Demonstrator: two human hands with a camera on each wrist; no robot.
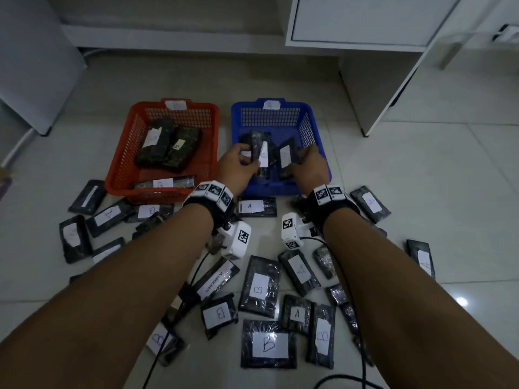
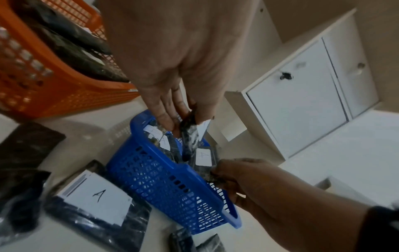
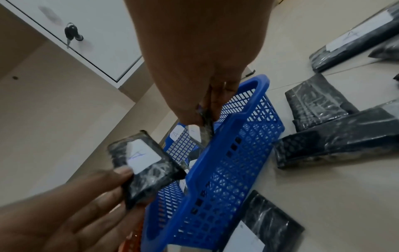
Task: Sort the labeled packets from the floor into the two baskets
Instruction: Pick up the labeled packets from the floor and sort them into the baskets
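both hands over the blue basket [image 1: 320, 175] at 12 o'clock, left hand [image 1: 238, 169] and right hand [image 1: 309, 168] each pinching an a packet (labels up), best dropped low and flat.

In my left grip [image 1: 238, 164] is a black, glossy-wrapped packet [image 1: 259, 153] with a white label marked A in blue ink, and my right grip [image 1: 310, 164] pinches another black packet [image 1: 286, 157] with a plain white label. Under both grips sits the blue lattice basket [image 1: 309, 122]; left of my left grip is the red-orange lattice basket [image 1: 123, 161], holding dark mottled packets [image 1: 168, 144] with pale labels. Nearer me than the grips, black packets [image 1: 261, 287] with white A and B labels dot the pale grey tiled floor [image 1: 421, 192], and black-and-white checker tags [image 1: 214, 190] ring my wrists.
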